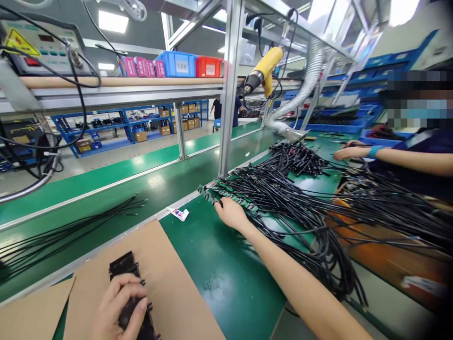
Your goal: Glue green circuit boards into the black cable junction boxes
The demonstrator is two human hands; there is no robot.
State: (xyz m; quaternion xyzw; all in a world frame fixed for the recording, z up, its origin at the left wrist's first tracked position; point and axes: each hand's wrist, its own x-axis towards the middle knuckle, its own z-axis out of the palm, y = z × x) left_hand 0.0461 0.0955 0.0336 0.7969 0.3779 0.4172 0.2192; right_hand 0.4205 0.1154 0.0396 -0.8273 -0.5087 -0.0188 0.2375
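Note:
At the lower left, my left hand is closed around a row of black plastic housings lying on a brown cardboard sheet. My right hand reaches across the bench to the near end of a row of small green circuit boards. Its fingers are bent and pinch a board at that end; the fingertips are partly hidden behind the hand. Black cables fan out rightward from the boards in a thick pile, beside my right forearm.
A crumpled white wrapper lies near the metal rail. Loose black cables rest on the left belt. A yellow heat gun hangs above, near a silver duct. At right, a co-worker's hand handles cables.

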